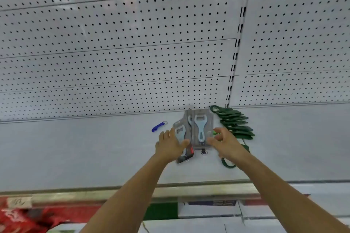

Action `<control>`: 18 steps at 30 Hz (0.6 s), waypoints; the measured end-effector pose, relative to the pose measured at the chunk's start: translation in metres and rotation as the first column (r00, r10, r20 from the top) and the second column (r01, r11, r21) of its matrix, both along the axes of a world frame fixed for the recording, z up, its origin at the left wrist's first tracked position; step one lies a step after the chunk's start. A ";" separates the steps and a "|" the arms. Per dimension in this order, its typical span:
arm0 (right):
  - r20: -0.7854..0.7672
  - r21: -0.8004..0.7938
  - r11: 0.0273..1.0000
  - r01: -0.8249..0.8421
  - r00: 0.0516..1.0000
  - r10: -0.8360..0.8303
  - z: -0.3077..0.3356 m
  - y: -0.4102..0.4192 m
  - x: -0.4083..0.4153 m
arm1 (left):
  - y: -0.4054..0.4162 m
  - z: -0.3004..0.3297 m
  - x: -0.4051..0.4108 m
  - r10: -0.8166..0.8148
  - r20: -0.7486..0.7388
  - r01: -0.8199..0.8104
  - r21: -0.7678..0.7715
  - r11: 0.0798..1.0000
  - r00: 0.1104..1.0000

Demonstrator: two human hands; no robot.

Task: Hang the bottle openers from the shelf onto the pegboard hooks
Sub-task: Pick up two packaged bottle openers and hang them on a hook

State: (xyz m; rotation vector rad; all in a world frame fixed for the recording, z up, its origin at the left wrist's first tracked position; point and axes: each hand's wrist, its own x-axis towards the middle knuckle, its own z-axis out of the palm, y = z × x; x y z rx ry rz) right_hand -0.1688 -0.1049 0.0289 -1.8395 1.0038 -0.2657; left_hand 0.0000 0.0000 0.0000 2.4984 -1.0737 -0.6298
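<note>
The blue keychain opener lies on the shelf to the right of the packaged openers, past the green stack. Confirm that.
Not right. The head view shows the blue keychain opener on the shelf to the left of the packaged openers; the green stack lies on their other side, to the right.

Both bare forearms reached forward and up from the lower edge of the view, converging toward the blister-packed openers on the shelf. The left hand lay palm down over the left-hand pack, fingers fairly straight and spread, thumb angled toward the middle pack. The right hand hovered just right of the middle pack, fingers loosely curled and apart, its grip closed on nothing; whether it touched the pack could not be told.
</note>
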 end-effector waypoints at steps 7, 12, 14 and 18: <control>-0.113 -0.115 0.991 0.064 0.991 -0.077 0.004 -0.013 0.037 | -0.018 -0.014 0.012 -0.043 -0.040 0.046 0.080 0.996 0.998; -0.341 -0.265 0.963 0.047 0.930 -0.139 -0.002 -0.023 0.063 | -0.034 -0.012 0.006 0.004 -0.307 -0.057 -0.162 0.985 0.952; -0.388 -0.290 0.956 0.035 0.909 -0.151 -0.004 -0.024 0.068 | -0.040 -0.013 0.009 0.067 -0.366 -0.146 -0.191 0.971 0.928; -0.385 -0.283 0.958 0.045 0.910 -0.157 -0.012 -0.028 0.073 | -0.047 -0.016 0.017 0.117 -0.463 -0.237 -0.209 0.949 0.878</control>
